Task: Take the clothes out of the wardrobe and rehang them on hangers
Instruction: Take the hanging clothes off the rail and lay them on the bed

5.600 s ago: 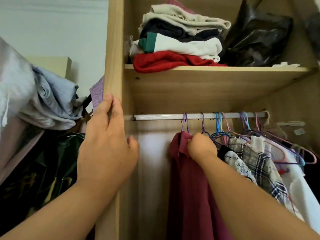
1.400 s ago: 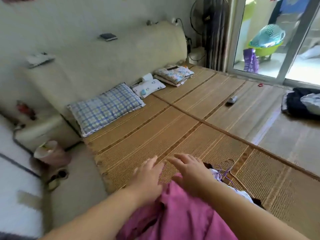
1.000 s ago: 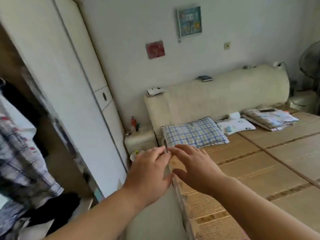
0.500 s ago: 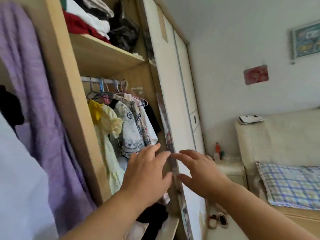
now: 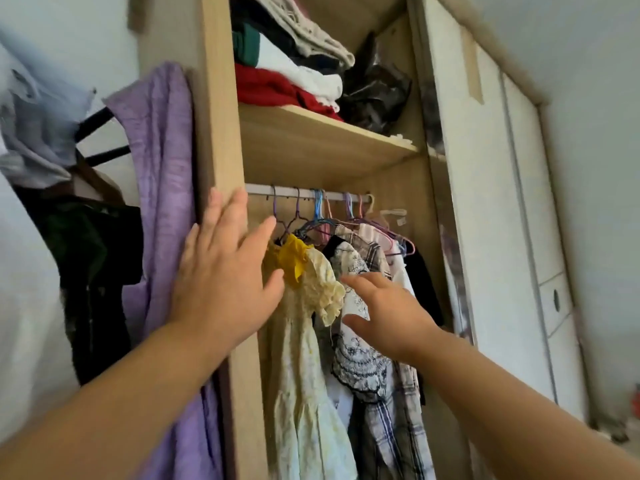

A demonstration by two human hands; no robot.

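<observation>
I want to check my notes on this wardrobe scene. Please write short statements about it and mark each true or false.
1. The left hand is open, its fingers straight. True.
2. The right hand grips a hanger. False: the right hand holds nothing, fingers spread.
3. The yellow dress hangs from the rail. True.
4. The red garment tops the folded stack. False: the red garment is at the bottom of the stack, on the shelf.
5. The purple cloth hangs outside, left of the side panel. True.
</observation>
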